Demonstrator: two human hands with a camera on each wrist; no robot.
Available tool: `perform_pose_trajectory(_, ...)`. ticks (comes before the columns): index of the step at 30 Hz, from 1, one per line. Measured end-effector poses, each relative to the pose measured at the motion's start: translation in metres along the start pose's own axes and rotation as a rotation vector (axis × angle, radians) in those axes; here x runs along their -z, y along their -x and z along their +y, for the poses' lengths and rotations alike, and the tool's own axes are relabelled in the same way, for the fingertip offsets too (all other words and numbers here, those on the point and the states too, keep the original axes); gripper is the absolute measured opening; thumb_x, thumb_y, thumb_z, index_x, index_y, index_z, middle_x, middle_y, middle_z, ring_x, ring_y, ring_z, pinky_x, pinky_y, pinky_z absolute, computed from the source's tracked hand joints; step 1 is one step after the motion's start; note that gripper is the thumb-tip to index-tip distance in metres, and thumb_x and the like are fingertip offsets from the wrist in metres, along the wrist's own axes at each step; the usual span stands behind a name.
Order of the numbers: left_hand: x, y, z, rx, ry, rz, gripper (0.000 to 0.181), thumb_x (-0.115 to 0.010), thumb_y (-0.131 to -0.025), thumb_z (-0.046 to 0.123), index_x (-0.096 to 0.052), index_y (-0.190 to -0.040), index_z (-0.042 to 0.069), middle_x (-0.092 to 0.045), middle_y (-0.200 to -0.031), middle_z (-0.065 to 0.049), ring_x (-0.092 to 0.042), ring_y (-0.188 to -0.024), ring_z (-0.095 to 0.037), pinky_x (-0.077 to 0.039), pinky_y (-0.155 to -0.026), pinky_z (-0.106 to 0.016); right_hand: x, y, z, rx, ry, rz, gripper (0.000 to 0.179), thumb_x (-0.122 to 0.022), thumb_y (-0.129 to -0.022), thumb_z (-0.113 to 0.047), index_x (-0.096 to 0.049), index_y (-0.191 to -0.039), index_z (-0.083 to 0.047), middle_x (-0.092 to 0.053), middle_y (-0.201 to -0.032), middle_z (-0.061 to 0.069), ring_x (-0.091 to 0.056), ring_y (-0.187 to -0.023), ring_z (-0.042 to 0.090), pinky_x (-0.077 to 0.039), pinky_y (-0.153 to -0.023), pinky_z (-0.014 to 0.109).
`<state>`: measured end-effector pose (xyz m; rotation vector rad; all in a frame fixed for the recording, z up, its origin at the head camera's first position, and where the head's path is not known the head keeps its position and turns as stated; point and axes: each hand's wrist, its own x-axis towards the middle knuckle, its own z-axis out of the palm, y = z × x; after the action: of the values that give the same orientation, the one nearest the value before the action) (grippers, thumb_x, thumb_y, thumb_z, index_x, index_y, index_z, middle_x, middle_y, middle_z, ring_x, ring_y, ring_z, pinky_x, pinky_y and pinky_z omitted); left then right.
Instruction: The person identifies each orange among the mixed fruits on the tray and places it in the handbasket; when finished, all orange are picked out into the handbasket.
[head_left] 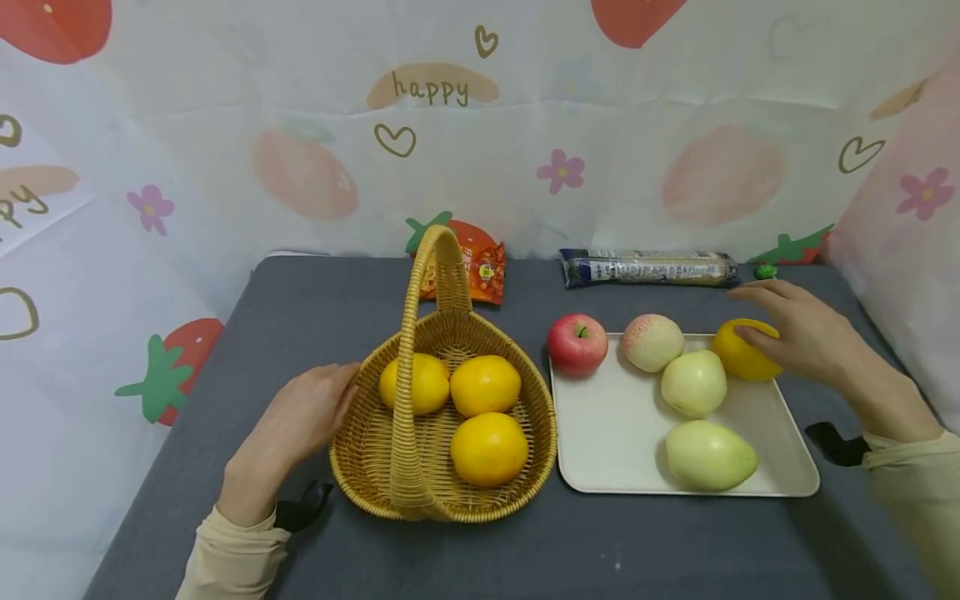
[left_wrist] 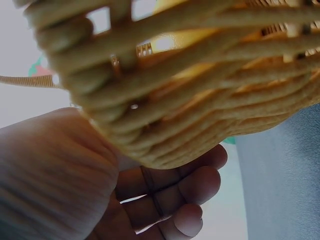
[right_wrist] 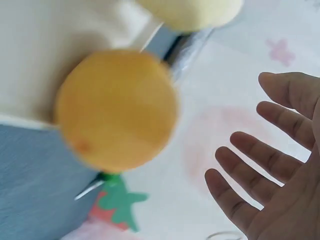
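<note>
My left hand point(head_left: 307, 417) rests against the left side of the wicker basket point(head_left: 543, 450), fingertips at its rim. In the left wrist view its fingers point(left_wrist: 200, 185) extend loosely beyond the woven wall, and the thumb is hidden. Inside the basket lie three yellow-orange oranges point(head_left: 489, 450). Over the tray's back right corner, my right hand point(head_left: 813, 333) holds nothing and has its fingers spread. Another orange point(head_left: 742, 354) lies just beneath and beside it, partly covered by the thumb in the head view. The right wrist view shows that orange point(right_wrist: 117, 110) apart from the fingers point(right_wrist: 255, 175).
The white tray point(head_left: 607, 442) also bears a red apple point(head_left: 577, 346) at its back left corner, a peach point(head_left: 652, 342), a round pale-green fruit point(head_left: 693, 383) and a green pear point(head_left: 708, 456). Behind stand an orange-red snack packet point(head_left: 487, 275) and a long wrapped package point(head_left: 648, 268).
</note>
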<state>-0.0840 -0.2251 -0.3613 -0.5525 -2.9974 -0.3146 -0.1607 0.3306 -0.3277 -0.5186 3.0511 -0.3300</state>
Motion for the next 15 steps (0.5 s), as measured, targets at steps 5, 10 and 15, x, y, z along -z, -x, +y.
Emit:
perform_pose_trajectory(5, -0.002, 0.000, -0.001, -0.003, 0.001, 0.012, 0.026, -0.060, -0.094, 0.007, -0.064, -0.117, -0.004, -0.071, -0.097, -0.016, -0.068, -0.089, -0.032, -0.057, -0.080, -0.049, -0.007, 0.002, 0.022, -0.035, 0.005, -0.031, 0.055, -0.066, -0.092, -0.023, -0.047, -0.139, -0.001, -0.039, -0.141, 0.034, -0.043, -0.122, 0.056, -0.043, -0.084, 0.073)
perform_pose_trajectory(10, -0.002, 0.000, -0.001, 0.006, 0.010, 0.006, 0.027, -0.060, -0.094, 0.007, -0.064, -0.118, -0.004, -0.071, -0.099, -0.017, -0.068, -0.090, -0.032, -0.057, -0.081, -0.049, -0.015, 0.007, 0.033, -0.009, -0.005, -0.048, 0.059, -0.067, -0.091, -0.026, -0.046, -0.139, 0.001, -0.041, -0.138, 0.034, -0.047, -0.117, 0.056, -0.045, -0.081, 0.071)
perform_pose_trajectory(15, -0.001, 0.000, 0.000, 0.006, 0.008, 0.003, 0.027, -0.060, -0.094, 0.007, -0.064, -0.118, -0.004, -0.071, -0.099, -0.017, -0.068, -0.091, -0.032, -0.057, -0.082, -0.050, -0.023, 0.009, 0.039, 0.002, -0.024, -0.078, 0.063, -0.071, -0.087, -0.023, -0.045, -0.139, 0.001, -0.041, -0.138, 0.033, -0.049, -0.115, 0.054, -0.045, -0.084, 0.071)
